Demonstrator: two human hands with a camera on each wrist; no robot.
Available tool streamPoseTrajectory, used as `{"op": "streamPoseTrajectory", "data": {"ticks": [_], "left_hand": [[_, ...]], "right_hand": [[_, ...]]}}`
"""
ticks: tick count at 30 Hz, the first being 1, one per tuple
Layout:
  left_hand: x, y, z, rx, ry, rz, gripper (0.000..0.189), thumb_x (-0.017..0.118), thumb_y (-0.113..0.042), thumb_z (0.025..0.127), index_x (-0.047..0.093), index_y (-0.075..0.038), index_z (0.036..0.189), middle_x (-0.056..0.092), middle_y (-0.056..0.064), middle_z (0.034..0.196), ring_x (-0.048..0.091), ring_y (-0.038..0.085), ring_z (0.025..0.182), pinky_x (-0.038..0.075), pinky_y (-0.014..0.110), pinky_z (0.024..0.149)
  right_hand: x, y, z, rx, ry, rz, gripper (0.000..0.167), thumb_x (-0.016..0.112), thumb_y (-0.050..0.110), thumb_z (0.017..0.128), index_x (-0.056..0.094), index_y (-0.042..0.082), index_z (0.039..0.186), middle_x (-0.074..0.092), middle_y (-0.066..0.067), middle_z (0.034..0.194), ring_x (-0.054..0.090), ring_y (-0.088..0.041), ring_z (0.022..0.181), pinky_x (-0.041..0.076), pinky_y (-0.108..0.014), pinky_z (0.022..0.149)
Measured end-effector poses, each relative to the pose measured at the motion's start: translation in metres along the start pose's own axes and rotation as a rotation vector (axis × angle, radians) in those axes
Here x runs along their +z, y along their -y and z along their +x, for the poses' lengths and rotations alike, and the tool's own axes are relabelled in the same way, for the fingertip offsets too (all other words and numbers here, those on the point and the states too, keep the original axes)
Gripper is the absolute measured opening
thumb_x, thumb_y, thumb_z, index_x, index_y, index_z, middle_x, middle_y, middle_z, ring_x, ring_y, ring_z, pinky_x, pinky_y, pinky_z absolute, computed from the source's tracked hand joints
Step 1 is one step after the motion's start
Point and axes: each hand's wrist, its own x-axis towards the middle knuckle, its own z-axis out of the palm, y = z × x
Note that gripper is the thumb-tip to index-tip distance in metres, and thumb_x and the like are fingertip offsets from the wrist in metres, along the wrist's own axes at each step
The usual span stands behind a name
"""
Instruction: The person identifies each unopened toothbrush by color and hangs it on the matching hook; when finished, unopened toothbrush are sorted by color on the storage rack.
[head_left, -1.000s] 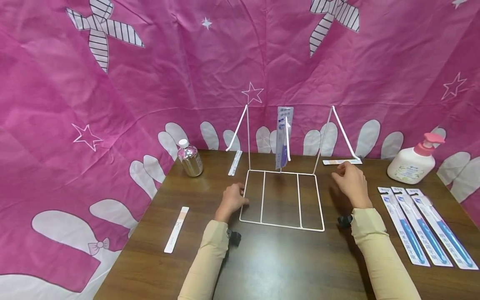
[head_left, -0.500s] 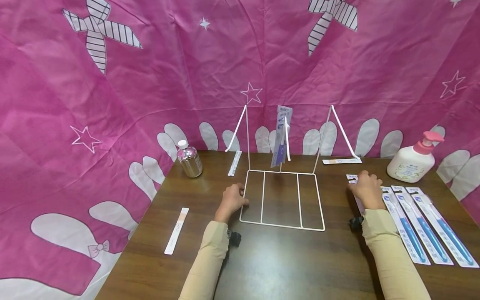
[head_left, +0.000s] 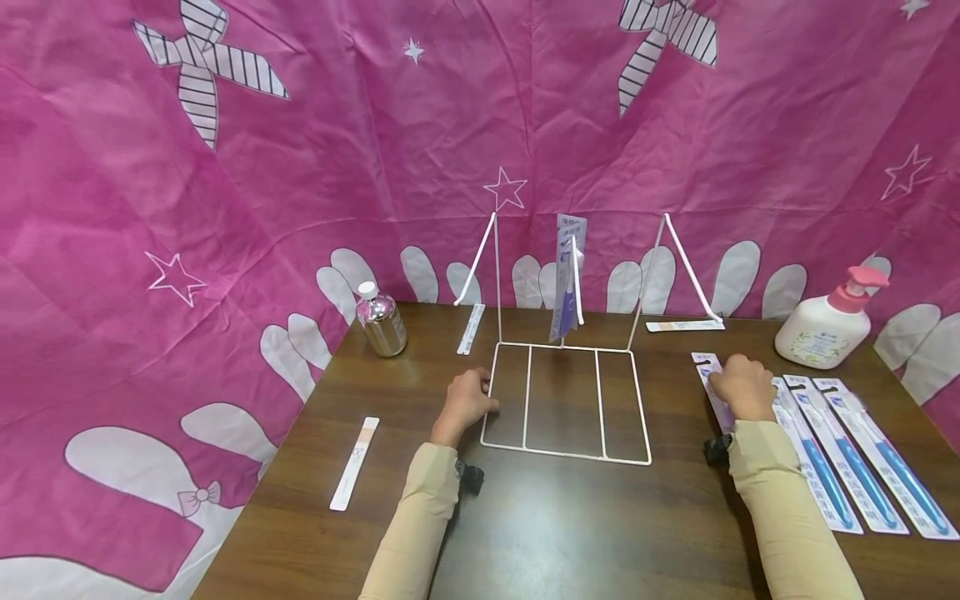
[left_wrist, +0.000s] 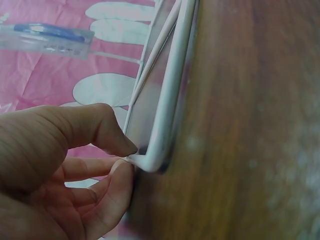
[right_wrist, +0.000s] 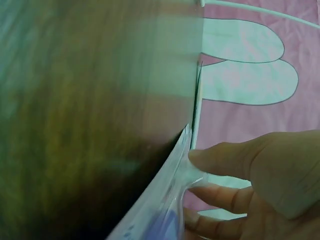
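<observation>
My left hand (head_left: 467, 400) pinches the left side wire of a white wire display rack (head_left: 566, 454) between thumb and fingers; the left wrist view shows the grip at the rack's corner (left_wrist: 150, 162). On the right, my right hand (head_left: 744, 387) holds a packaged purple toothbrush (head_left: 707, 367) by its edges near the table, thumb on one side and fingers on the other. The hand and sleeve hide much of this pack. From the rack's middle hook hangs purple toothbrush packaging (head_left: 566, 279); the left and right hooks (head_left: 693, 271) bear nothing.
Several blue toothbrush packs (head_left: 862, 454) lie right of my right hand. Behind them stands a pump bottle (head_left: 821, 333). A silver bottle (head_left: 381, 321) stands back left. White strips lie at left (head_left: 354, 464), behind the rack (head_left: 471, 329) and under the right hook (head_left: 678, 326).
My right hand has moved right, uncovering the top of the purple toothbrush pack, and now grips it. The hanging packaging swings slightly. My left hand has stayed on the rack.
</observation>
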Motion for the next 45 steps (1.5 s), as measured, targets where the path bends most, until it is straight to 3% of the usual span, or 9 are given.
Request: {"op": "streamPoseTrajectory", "data": {"ticks": [5,11,16,21,25,30,39,43,45], "left_hand": [[0.001,0.000,-0.002,0.007,0.002,0.011,0.047,0.084,-0.006,0.068,0.068,0.002,0.111,0.064,0.005,0.084,0.057,0.025,0.075,0.049,0.041,0.072],[0.000,0.001,-0.001,0.019,-0.003,0.039,0.048,0.084,-0.008,0.066,0.069,0.001,0.111,0.064,0.004,0.083,0.058,0.026,0.075,0.049,0.042,0.073],[-0.001,0.002,-0.001,0.015,0.001,0.047,0.046,0.084,-0.007,0.066,0.069,0.000,0.109,0.062,0.003,0.081,0.056,0.024,0.074,0.048,0.040,0.072],[-0.001,0.003,0.000,0.010,0.005,0.034,0.045,0.085,-0.006,0.067,0.069,0.001,0.108,0.061,0.003,0.080,0.055,0.024,0.073,0.047,0.039,0.070],[0.000,0.005,0.001,0.008,0.005,0.031,0.044,0.084,-0.006,0.067,0.069,0.001,0.108,0.061,0.002,0.081,0.056,0.023,0.073,0.048,0.039,0.070],[0.001,0.005,0.002,0.023,-0.001,0.037,0.043,0.084,-0.006,0.067,0.069,0.000,0.107,0.062,0.002,0.080,0.055,0.023,0.072,0.048,0.039,0.069],[0.000,0.001,0.002,0.025,-0.006,0.025,0.046,0.084,-0.006,0.066,0.069,0.000,0.109,0.062,0.001,0.081,0.057,0.023,0.075,0.049,0.040,0.073],[0.000,0.000,0.002,0.025,-0.006,0.026,0.045,0.083,-0.006,0.066,0.070,0.000,0.109,0.063,0.002,0.082,0.057,0.024,0.075,0.049,0.041,0.073],[0.000,0.000,0.001,0.024,-0.002,0.028,0.046,0.083,-0.006,0.066,0.070,0.000,0.110,0.063,0.003,0.082,0.057,0.024,0.075,0.049,0.041,0.073]], "right_hand": [[-0.006,0.003,-0.004,-0.001,-0.006,0.018,0.033,0.055,0.018,0.085,0.058,-0.015,0.085,0.054,-0.050,0.104,0.054,-0.066,0.095,0.045,-0.066,0.070],[-0.020,0.017,-0.013,-0.037,-0.086,0.071,0.030,0.057,0.020,0.087,0.054,-0.008,0.076,0.054,-0.050,0.100,0.054,-0.068,0.092,0.044,-0.068,0.067],[-0.035,0.032,-0.024,-0.109,-0.186,0.115,0.025,0.060,0.016,0.084,0.051,0.001,0.066,0.059,-0.038,0.079,0.058,-0.060,0.078,0.043,-0.062,0.059],[-0.047,0.045,-0.036,-0.198,-0.323,0.168,0.017,0.064,0.009,0.081,0.056,-0.005,0.075,0.060,-0.030,0.075,0.056,-0.053,0.072,0.040,-0.059,0.063],[-0.059,0.055,-0.049,-0.212,-0.390,0.216,0.018,0.067,0.007,0.082,0.055,-0.007,0.082,0.059,-0.030,0.078,0.054,-0.051,0.074,0.038,-0.058,0.066],[-0.078,0.070,-0.069,-0.186,-0.427,0.262,0.021,0.068,0.008,0.085,0.055,-0.007,0.090,0.058,-0.027,0.081,0.053,-0.047,0.076,0.038,-0.053,0.067],[-0.107,0.088,-0.099,-0.141,-0.430,0.300,0.035,0.070,0.018,0.089,0.058,-0.008,0.108,0.066,-0.033,0.101,0.062,-0.044,0.084,0.040,-0.042,0.065],[-0.117,0.096,-0.114,-0.129,-0.458,0.325,0.039,0.072,0.020,0.089,0.058,-0.007,0.114,0.067,-0.032,0.107,0.064,-0.044,0.092,0.038,-0.042,0.070],[-0.122,0.099,-0.122,-0.113,-0.467,0.329,0.041,0.073,0.022,0.089,0.059,-0.005,0.117,0.068,-0.030,0.109,0.066,-0.030,0.087,0.038,-0.041,0.072]]}}
